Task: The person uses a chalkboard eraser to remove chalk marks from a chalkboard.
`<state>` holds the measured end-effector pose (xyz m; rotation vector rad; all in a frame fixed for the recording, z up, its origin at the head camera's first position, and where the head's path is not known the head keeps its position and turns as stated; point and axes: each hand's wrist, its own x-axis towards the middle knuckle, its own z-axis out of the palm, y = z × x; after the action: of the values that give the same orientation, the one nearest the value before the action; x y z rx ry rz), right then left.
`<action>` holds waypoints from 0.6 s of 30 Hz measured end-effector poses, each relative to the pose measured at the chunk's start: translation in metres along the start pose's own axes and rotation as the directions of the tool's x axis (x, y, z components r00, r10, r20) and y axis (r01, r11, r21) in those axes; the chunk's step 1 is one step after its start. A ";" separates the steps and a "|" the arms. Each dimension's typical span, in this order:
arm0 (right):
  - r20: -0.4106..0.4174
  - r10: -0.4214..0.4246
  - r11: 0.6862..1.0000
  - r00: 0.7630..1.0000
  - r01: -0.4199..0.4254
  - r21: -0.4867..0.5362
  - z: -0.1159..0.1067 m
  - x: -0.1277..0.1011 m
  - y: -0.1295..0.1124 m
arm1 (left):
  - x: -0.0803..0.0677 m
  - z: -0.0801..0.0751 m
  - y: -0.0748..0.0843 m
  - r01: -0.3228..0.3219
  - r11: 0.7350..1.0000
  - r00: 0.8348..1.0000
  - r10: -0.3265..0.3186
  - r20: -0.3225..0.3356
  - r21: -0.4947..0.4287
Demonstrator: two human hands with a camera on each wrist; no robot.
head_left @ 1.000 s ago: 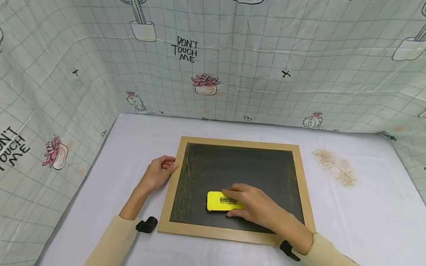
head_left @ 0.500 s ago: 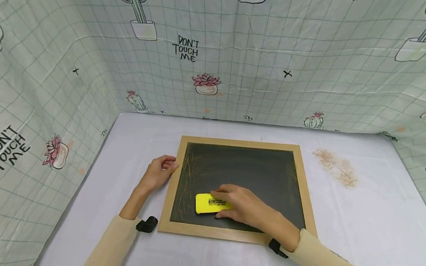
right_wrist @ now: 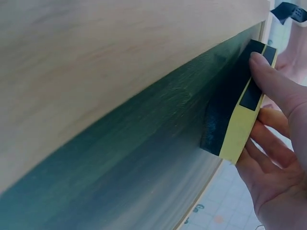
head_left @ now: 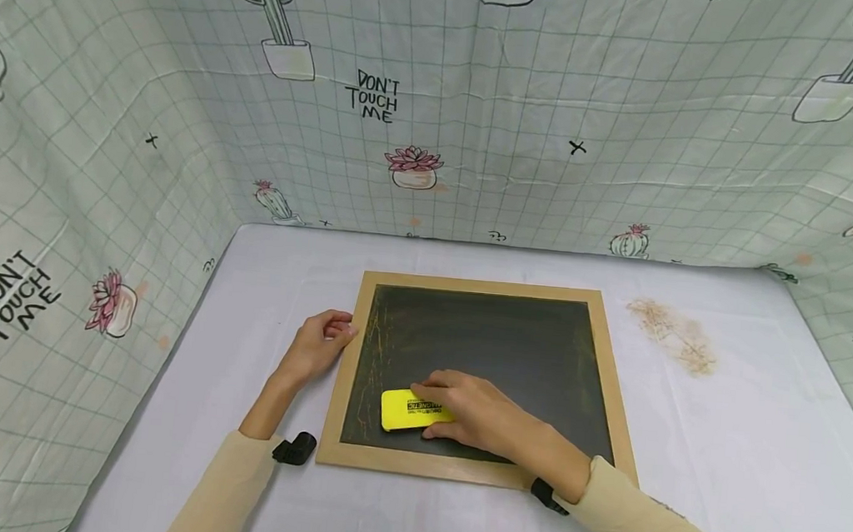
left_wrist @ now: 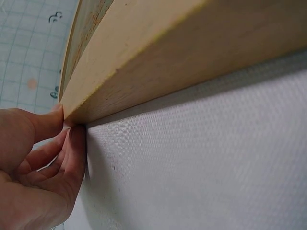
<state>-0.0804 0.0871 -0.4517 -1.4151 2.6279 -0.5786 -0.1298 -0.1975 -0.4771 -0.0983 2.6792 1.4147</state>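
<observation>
Right hand (head_left: pixel 475 412) grips the yellow eraser (head_left: pixel 407 411), now shifted left toward the near-left corner of the chalkboard (head_left: pixel 511 339); judged, wiping has reached the remaining chalk streaks (head_left: pixel 370 362). Eraser long axis runs left-right, free end pointing left. Left hand (head_left: pixel 315 345) pinches the frame's left edge (left_wrist: pixel 144 62).

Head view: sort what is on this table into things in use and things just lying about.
In use:
- yellow rectangular eraser, gripped by the right hand
- wood-framed black chalkboard, its left edge held by the left hand

Lying about:
- brown stain on the white tablecloth
- cactus-print backdrop cloth
</observation>
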 end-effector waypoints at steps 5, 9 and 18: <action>-0.013 -0.023 1.000 1.000 0.023 0.005 0.000 -0.003 0.003 | 0.001 -0.001 0.001 0.002 1.000 1.000 -0.002 0.002 0.009; -0.009 -0.015 1.000 1.000 0.016 0.012 -0.002 -0.007 0.004 | 0.002 -0.002 0.001 0.008 1.000 1.000 -0.009 0.002 0.010; -0.001 0.011 1.000 1.000 -0.011 0.003 -0.006 -0.020 0.010 | 0.000 -0.001 0.001 0.006 1.000 1.000 -0.006 0.000 0.010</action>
<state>-0.0784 0.1101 -0.4512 -1.3985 2.6332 -0.5819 -0.1306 -0.1977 -0.4753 -0.1048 2.6832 1.3993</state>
